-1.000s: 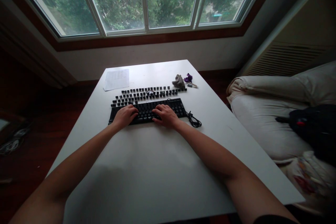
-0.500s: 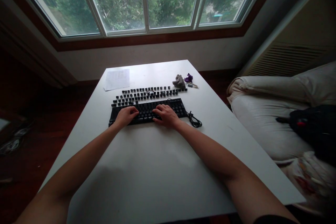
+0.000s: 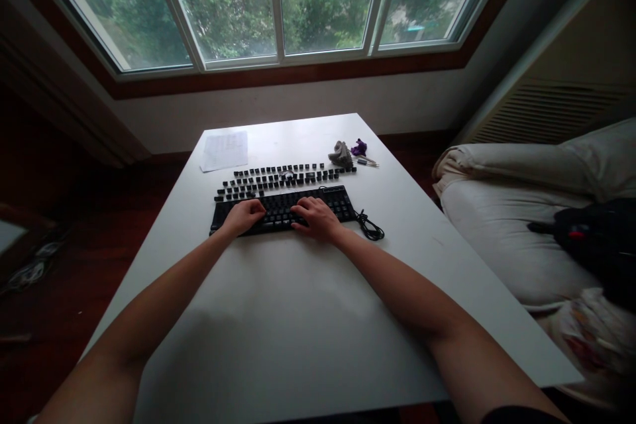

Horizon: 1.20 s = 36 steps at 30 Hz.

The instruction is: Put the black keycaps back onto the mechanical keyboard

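A black keyboard [image 3: 278,212] lies on the white table [image 3: 288,318], both my hands over it. My left hand [image 3: 244,215] is at its left part, fingers curled together near the keys; whatever is between the fingertips is too small to make out. My right hand [image 3: 318,217] rests over the right-middle keys with its fingers spread. Just behind the keyboard stand rows of loose black keycaps [image 3: 278,178]. The keyboard's bundled cable [image 3: 370,226] lies by its right end.
Toward the back left lies a sheet of paper [image 3: 224,150]. A grey cloth [image 3: 340,154], a purple crumpled item [image 3: 358,147] and thin pen-like tools [image 3: 368,162] are at the back right. A pale sofa [image 3: 497,232] stands right of the table, with a dark bag [image 3: 596,238] on it.
The whole view has shifted slightly, so everything sits a little further right. My left fingers look more curled in; my right hand stays over the same keys.
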Available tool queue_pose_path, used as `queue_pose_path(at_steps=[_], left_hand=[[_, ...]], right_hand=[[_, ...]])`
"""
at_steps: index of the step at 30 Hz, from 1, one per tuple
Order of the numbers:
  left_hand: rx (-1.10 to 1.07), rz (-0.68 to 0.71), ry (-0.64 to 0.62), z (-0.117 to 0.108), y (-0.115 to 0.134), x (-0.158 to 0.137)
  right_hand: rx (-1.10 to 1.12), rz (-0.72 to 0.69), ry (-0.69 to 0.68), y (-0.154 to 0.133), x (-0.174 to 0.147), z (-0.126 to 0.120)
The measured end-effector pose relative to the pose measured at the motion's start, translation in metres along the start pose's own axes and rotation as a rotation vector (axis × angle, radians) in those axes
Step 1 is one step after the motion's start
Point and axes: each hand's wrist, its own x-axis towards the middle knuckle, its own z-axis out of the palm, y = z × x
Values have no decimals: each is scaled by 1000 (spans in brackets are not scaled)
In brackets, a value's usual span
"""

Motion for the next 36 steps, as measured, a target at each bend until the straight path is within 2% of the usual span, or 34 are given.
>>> queue_pose_path(at_steps=[4, 8, 11, 15, 19, 32, 36], left_hand=[[24, -21, 59, -2, -2, 4], [126, -88, 242, -12, -12, 18], [208, -14, 262, -20, -20, 34], [292, 148, 214, -22, -22, 54], [374, 225, 141, -18, -19, 66], [533, 212, 44, -16, -17, 83], [512, 210, 85, -22, -10, 80]], right_hand=[[11, -1, 1, 1, 0, -1], [19, -10, 5, 2, -1, -1], [17, -9, 8, 2, 0, 0], [8, -16, 7, 3, 0, -1], [4, -15, 0, 5, 0, -1], [-5, -17, -4, 5, 1, 1], [-15, -19, 2, 6, 0, 1]])
